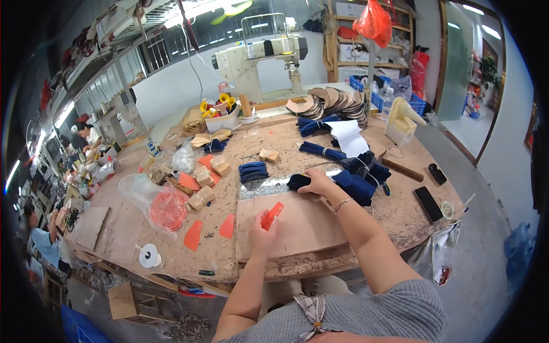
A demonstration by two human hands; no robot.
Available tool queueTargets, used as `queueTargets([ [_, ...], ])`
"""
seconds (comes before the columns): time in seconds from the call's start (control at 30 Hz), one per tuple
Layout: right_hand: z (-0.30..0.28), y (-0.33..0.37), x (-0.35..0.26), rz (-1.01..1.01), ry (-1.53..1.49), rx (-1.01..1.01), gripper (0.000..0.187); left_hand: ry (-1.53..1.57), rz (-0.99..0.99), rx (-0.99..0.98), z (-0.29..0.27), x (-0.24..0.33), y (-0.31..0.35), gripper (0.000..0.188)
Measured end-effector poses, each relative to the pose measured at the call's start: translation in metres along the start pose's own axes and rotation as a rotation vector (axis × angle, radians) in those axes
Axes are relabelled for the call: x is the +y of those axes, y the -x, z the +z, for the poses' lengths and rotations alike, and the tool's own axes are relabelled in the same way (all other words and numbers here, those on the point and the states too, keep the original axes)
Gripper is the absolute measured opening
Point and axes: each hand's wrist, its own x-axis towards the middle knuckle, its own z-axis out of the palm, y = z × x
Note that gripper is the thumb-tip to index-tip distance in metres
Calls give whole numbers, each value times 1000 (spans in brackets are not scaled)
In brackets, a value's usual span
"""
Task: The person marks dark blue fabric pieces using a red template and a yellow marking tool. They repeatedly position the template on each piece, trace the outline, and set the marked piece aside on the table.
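Note:
Between the fingers of my left hand (262, 230) is a flat orange cut piece (274, 215), held upright above a pale board (297, 228). My right hand (315, 181) reaches farther forward, its fingers closed on a dark navy piece (296, 182) at the far side of that board. A shiny grey slab (264, 188) lies behind the board. On its left end rests a stack of folded navy pieces (253, 171). Right of my right hand are more navy bundles (357, 186), partly hidden by my forearm. Two loose orange pieces (194, 235) lie left of the board.
Tan tied bundles (201, 197) and a clear bag with red contents (168, 207) lie at left. A hammer (403, 169), a black phone (428, 204) and a cream machine-like part (402, 123) are at right. Curved stacked pieces (331, 103) and a sewing machine (257, 63) stand behind.

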Motion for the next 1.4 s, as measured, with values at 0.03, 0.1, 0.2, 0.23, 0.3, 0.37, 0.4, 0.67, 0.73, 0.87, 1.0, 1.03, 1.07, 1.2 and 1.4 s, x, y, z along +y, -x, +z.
queueTargets([
  [0.03,2,-6,-3,14,-9,-50,81,-19,3,5,-1,2,0,46],
  [0.1,3,-13,-5,21,-47,-84,86,-53,10,9,-3,7,1,46],
  [0.2,14,-7,-3,-96,180,-84,78,-89,56,-11,-2,9,-2,48],
  [0.23,12,-5,-5,-84,193,-94,76,-106,71,-14,-2,11,-2,49],
  [0.3,10,1,-12,-60,217,-115,71,-140,99,-20,-1,13,-2,50],
  [0.37,2,4,-23,7,225,-218,73,-131,115,-6,3,6,-5,50],
  [0.4,2,7,-28,39,227,-272,74,-129,122,2,3,1,-5,51],
  [0.67,1,73,-54,-75,253,-61,71,200,-12,229,-5,-7,-6,48],
  [0.73,5,92,-55,-84,208,-4,66,194,-4,208,-9,-4,-1,48],
  [0.87,26,119,-38,-140,145,251,45,145,41,161,-23,0,27,48],
  [1.0,30,122,-35,-195,62,394,32,12,153,204,-26,3,29,47],
  [1.03,32,124,-33,-178,35,385,32,-42,167,213,-27,5,33,46],
  [1.07,32,124,-31,-162,8,377,33,-76,203,220,-27,8,34,46],
  [1.2,31,122,-30,-114,-62,404,38,-140,269,204,-25,17,42,44],
  [1.4,11,120,-43,54,-248,257,35,-202,402,192,-25,12,48,45],
])
